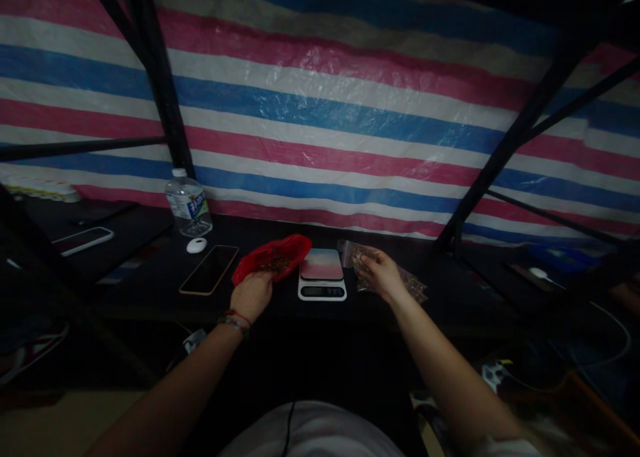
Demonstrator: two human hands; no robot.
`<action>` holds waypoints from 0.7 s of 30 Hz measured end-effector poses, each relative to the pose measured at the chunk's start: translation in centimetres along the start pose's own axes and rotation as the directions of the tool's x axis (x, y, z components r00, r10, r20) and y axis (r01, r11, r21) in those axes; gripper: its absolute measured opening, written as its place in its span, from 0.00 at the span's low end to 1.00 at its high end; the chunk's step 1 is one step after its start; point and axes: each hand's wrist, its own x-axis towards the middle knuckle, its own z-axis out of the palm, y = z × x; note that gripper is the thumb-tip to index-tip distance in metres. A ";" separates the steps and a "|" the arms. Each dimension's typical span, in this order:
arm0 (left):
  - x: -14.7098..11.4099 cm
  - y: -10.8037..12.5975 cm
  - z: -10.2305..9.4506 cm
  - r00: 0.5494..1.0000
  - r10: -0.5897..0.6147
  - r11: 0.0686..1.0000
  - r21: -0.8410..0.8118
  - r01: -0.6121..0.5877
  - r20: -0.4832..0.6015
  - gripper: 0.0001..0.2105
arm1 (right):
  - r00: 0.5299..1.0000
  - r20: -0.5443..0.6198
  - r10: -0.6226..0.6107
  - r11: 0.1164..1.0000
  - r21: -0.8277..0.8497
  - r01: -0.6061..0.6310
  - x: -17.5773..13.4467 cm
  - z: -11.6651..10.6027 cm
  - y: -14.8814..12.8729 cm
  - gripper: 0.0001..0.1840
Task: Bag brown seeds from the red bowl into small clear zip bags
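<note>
A red plastic bag [295, 245], its mouth open, lies on the black table with small brownish bits [275, 263] inside. My left hand [253, 295] is closed at the near edge of this bag; its fingertips are partly hidden by the bag. To the right of the bag stands a small white digital scale [323, 290] with a shiny plate; I cannot read its display. My right hand [383, 275] pinches a clear zip bag [363, 260] just right of the scale. Similar brownish bits show through the clear plastic, and part of it lies under my hand.
Left of the red bag lies a phone [210, 270], with a white oval object [197, 245] and a clear plastic bottle [190, 207] behind it. Black metal frame bars [167, 103] rise at both sides before a striped plastic sheet [320, 123]. Another phone [83, 240] lies farther left.
</note>
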 end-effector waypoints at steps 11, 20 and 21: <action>1.3 5.8 -4.1 0.971 0.189 0.439 -0.897 0.051 0.148 0.17 | 0.944 0.320 0.085 0.928 0.319 -0.192 -1.9 6.9 -1.9 0.19; 0.8 6.7 -4.0 0.930 0.177 0.262 -0.926 0.272 0.323 0.13 | 0.990 0.065 -0.126 0.971 -0.196 0.136 -3.3 6.9 -0.7 0.18; 0.5 6.6 -4.0 0.928 0.162 0.265 -0.920 0.287 0.336 0.13 | 0.979 0.105 -0.176 0.945 -0.261 0.198 -3.8 6.9 -0.8 0.14</action>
